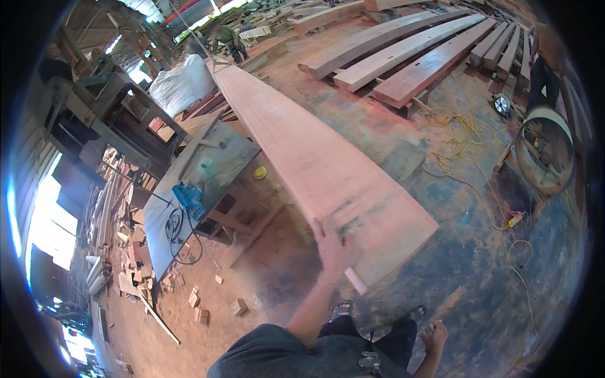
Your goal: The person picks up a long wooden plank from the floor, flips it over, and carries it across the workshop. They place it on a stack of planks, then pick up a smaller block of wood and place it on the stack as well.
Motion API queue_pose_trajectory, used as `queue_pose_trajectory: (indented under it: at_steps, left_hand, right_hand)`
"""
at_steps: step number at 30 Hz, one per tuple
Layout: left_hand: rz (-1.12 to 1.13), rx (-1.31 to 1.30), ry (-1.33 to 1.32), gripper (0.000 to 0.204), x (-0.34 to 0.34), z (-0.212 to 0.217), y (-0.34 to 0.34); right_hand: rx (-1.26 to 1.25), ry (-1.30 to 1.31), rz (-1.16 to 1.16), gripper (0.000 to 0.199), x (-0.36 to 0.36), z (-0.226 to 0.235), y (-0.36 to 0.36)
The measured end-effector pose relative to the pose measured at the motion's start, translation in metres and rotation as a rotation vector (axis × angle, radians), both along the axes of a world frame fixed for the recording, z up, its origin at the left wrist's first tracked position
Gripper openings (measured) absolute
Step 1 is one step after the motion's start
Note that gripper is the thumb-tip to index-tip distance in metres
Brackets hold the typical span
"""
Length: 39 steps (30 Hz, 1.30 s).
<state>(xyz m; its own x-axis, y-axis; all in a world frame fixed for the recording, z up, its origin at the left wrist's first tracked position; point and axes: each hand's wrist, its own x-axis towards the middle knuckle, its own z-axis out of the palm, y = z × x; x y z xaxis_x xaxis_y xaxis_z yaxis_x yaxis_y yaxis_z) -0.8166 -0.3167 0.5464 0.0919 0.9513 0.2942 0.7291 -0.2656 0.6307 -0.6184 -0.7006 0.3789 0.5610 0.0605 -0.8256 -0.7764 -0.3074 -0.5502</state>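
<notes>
A long, wide reddish wooden beam [315, 148] stretches from just in front of me toward the far left, its near end closest to my body. My left hand [332, 249] lies on the beam's left edge near that end, fingers stretched out and thumb apart. Beside its wrist, a short pale wooden piece [356, 281] sticks out from under the beam's end. Lower down at my right side hangs my right hand [434, 336], away from the beam. Its fingers are curled in, and nothing shows in them.
Left of the beam stands a worktable [231, 149] carrying a blue power tool [188, 199] and a black cord. Wood offcuts [200, 315] litter the floor there. Several large beams [435, 66] lie at the far right, near a tangled yellow cable [463, 135]. Another person [228, 43] stands far off.
</notes>
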Motion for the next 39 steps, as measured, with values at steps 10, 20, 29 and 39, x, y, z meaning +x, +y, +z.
queue_pose_trajectory:
  at_steps: [10, 20, 29, 39]
  left_hand:
    - [0.115, -0.062, 0.226, 0.061, 0.023, 0.033, -0.005]
    - [0.482, -0.26, 0.326, 0.086, 0.079, 0.047, 0.0]
    - [0.437, -0.148, 0.218, 0.079, 0.065, 0.029, 0.012]
    - [0.602, -0.253, 0.176, 0.082, 0.112, 0.04, 0.014]
  right_hand:
    - [-0.101, -0.102, 0.581, 0.046, 0.237, 0.01, -0.016]
    - [0.94, -0.901, 1.603, 0.057, 0.294, 0.256, 0.412]
    - [0.458, -1.631, 1.976, 0.034, 0.226, 0.418, 0.632]
    - [0.355, -1.589, 1.979, 0.042, 0.282, 0.41, 0.712]
